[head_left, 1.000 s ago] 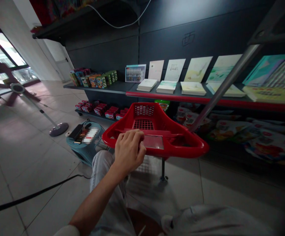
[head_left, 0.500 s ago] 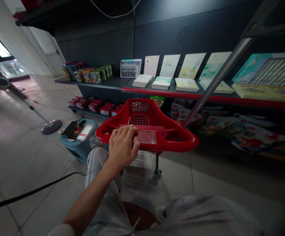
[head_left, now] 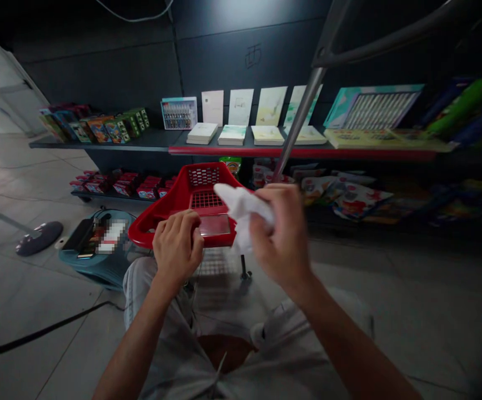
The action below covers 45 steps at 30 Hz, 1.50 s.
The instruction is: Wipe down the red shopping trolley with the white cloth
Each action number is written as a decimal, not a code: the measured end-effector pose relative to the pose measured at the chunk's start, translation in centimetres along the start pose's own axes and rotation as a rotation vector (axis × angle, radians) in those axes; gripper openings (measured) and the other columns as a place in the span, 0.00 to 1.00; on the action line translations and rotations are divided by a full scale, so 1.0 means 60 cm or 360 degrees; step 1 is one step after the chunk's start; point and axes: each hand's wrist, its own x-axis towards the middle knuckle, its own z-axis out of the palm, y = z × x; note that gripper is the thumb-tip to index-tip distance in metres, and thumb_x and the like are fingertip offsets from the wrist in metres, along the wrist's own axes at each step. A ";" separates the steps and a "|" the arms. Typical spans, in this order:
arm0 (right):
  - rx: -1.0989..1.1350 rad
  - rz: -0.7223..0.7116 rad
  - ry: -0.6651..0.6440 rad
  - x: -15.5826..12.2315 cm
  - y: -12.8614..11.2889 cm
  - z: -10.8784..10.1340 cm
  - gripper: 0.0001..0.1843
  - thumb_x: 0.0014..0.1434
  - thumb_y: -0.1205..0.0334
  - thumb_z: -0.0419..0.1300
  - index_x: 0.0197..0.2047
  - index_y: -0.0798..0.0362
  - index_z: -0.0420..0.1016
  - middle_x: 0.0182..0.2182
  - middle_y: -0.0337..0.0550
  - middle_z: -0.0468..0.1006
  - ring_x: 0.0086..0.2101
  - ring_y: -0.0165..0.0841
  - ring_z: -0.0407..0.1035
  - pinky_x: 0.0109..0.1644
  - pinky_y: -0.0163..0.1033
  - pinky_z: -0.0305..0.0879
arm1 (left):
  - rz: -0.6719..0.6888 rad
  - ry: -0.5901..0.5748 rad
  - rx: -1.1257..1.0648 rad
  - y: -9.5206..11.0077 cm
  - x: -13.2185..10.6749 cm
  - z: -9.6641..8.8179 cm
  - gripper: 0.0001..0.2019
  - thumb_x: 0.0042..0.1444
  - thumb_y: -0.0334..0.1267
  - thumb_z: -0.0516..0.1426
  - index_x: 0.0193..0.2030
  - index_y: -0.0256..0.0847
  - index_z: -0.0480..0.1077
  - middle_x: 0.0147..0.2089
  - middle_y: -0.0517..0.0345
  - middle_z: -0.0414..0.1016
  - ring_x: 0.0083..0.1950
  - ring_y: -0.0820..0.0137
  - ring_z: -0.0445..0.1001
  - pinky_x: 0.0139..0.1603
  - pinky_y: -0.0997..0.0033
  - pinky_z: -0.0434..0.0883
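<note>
Right in front of me stands a red plastic shopping cart (head_left: 141,229), with a flat clear panel (head_left: 214,225) on its handle. My left hand (head_left: 177,241) is wrapped over the handle, left of that panel. My right hand (head_left: 280,236) is raised on the right side of the cart, closed around a crumpled white cloth or tissue (head_left: 241,208). The cloth hangs in front of the cart's right corner and hides part of it. Slight motion blur covers the right hand. Whether the cloth touches the cart I cannot tell.
Behind the cart, a dark shelf (head_left: 141,145) carries upright booklets, stacks and small boxes. Bagged goods (head_left: 355,197) fill the lower level. A slanted metal pole (head_left: 297,130) crosses on the right. On my left, a teal stool (head_left: 93,266) bears phones. A black cable (head_left: 45,332) lies nearby.
My right hand has come into view with the white cloth in it. The view has turned right, so the cart and shelf appear further left. My left hand stays on the handle.
</note>
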 end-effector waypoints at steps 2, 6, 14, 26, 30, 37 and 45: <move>-0.0017 -0.0004 -0.0008 0.001 -0.005 0.028 0.16 0.70 0.67 0.52 0.57 0.52 0.74 0.52 0.53 0.76 0.53 0.45 0.69 0.58 0.55 0.70 | 0.0020 0.0014 0.0011 -0.002 0.001 0.000 0.11 0.66 0.36 0.51 0.53 0.43 0.70 0.57 0.50 0.79 0.59 0.60 0.75 0.59 0.59 0.64; -0.0022 -0.0122 -0.0224 -0.006 0.000 0.054 0.17 0.68 0.70 0.54 0.57 0.50 0.74 0.52 0.50 0.78 0.53 0.45 0.70 0.61 0.55 0.68 | 0.0048 0.0046 0.0004 -0.012 0.002 0.000 0.12 0.66 0.35 0.51 0.53 0.42 0.69 0.56 0.49 0.80 0.58 0.61 0.76 0.59 0.60 0.65; -0.0146 -0.0095 -0.0269 -0.026 0.046 0.008 0.16 0.69 0.68 0.56 0.58 0.50 0.74 0.55 0.49 0.80 0.55 0.44 0.73 0.61 0.54 0.71 | 0.0049 0.0069 -0.0024 -0.024 0.002 -0.004 0.09 0.65 0.35 0.52 0.49 0.43 0.70 0.54 0.51 0.80 0.55 0.61 0.77 0.58 0.60 0.65; -0.0032 -0.0206 -0.0260 0.005 -0.047 0.086 0.17 0.70 0.70 0.54 0.58 0.52 0.75 0.56 0.49 0.80 0.57 0.44 0.72 0.64 0.53 0.69 | 0.0049 0.0226 -0.0016 -0.057 -0.002 0.011 0.13 0.60 0.36 0.53 0.51 0.41 0.71 0.51 0.48 0.82 0.53 0.58 0.78 0.56 0.58 0.67; 0.0013 -0.0172 -0.0282 -0.004 -0.003 0.060 0.17 0.68 0.72 0.55 0.56 0.52 0.76 0.54 0.48 0.81 0.55 0.42 0.75 0.60 0.49 0.73 | 0.0056 0.0239 -0.0097 -0.077 -0.001 0.005 0.10 0.62 0.36 0.52 0.47 0.43 0.71 0.51 0.52 0.82 0.51 0.61 0.79 0.56 0.60 0.67; -0.0063 -0.0129 -0.0513 -0.012 0.071 -0.010 0.15 0.67 0.69 0.56 0.54 0.50 0.77 0.53 0.46 0.82 0.53 0.41 0.77 0.57 0.48 0.74 | 0.0086 0.0284 -0.0149 -0.080 0.002 0.003 0.08 0.61 0.35 0.53 0.44 0.43 0.71 0.49 0.54 0.83 0.49 0.62 0.79 0.54 0.60 0.67; -0.0156 -0.0043 -0.0316 -0.006 -0.008 0.056 0.15 0.66 0.71 0.56 0.54 0.52 0.76 0.50 0.50 0.81 0.50 0.44 0.76 0.53 0.49 0.74 | 0.0049 0.0400 -0.0211 -0.087 0.004 0.012 0.08 0.57 0.36 0.54 0.41 0.43 0.72 0.45 0.54 0.84 0.47 0.62 0.81 0.52 0.60 0.69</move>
